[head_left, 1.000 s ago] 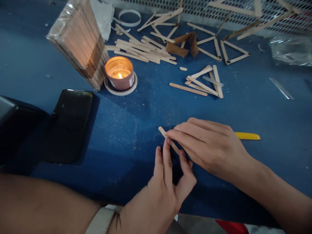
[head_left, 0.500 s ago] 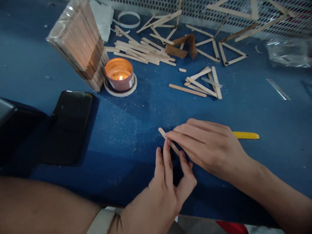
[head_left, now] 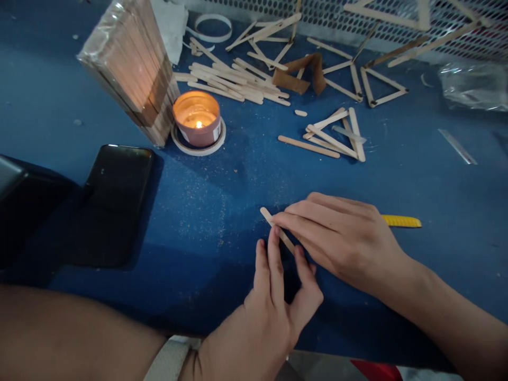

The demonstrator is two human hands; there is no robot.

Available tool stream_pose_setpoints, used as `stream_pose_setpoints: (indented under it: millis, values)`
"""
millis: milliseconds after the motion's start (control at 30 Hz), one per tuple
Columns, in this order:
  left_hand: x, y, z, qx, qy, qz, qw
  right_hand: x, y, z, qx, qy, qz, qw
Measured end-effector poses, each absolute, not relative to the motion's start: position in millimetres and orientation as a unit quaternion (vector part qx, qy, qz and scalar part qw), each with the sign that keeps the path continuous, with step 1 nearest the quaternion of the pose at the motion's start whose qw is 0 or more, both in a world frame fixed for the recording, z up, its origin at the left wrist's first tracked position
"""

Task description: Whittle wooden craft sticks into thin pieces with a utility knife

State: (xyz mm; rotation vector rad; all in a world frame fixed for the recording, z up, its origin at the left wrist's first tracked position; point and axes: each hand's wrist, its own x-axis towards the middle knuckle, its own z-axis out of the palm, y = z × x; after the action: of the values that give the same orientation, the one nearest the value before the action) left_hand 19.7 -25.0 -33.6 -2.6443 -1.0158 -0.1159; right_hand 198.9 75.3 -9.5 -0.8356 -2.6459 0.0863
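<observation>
The left hand point(head_left: 278, 312), fingers parted and half curled, holds a wooden stick point(head_left: 286, 241) slantwise at the desk point(head_left: 198, 286) with its fingertips. The right hand point(head_left: 341, 233) is bunched, a fingertip at the stick; whether it grips the yellow handle point(head_left: 401, 221) behind it, I cannot tell.

Legible text: none. Candle point(head_left: 195, 137): white label point(head_left: 216, 132) on its right side, print too small to read. Phone point(head_left: 119, 198), left of and nearer than candle: faint mark point(head_left: 102, 171), illegible.
</observation>
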Motion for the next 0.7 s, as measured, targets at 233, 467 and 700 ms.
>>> stream_pose_setpoints:
  millis: [233,467,700]
  values:
    - [20.2,-26.2,-37.3,-0.916,-0.367,-0.059,0.154,198.4,75.5,-10.4,-0.303,-0.937,0.028,0.174]
    - [16.8,-25.1,-33.7,-0.927,-0.341,-0.034,0.154,197.3,75.4,-9.2,-0.303,-0.937,0.024,0.17]
    - [22.9,-27.4,-39.8,-0.912,-0.37,-0.051,0.169,198.2,75.8,-3.5,-0.316,-0.935,0.011,0.157]
